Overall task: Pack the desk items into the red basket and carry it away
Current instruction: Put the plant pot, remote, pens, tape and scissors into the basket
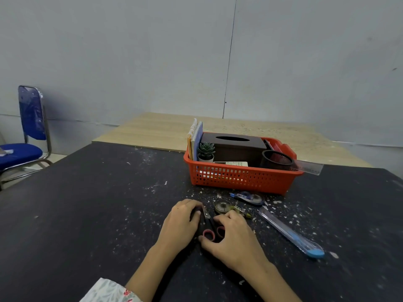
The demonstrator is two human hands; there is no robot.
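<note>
Near the table's front edge, the left hand [182, 223] and right hand [234, 238] curl round the scissors [208, 225]; lift them blades closed into the red basket [239, 177] at the table's far side. Still out: one scissors, two correction-tape dispensers [248, 197], one blue utility knife [291, 233].

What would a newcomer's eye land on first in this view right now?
The red basket on the dark table, already holding a tissue box, notebooks, a small plant and a mesh cup. Nearer the camera, the left hand and right hand meet over the scissors, with a blue cutter lying to their right.
</note>
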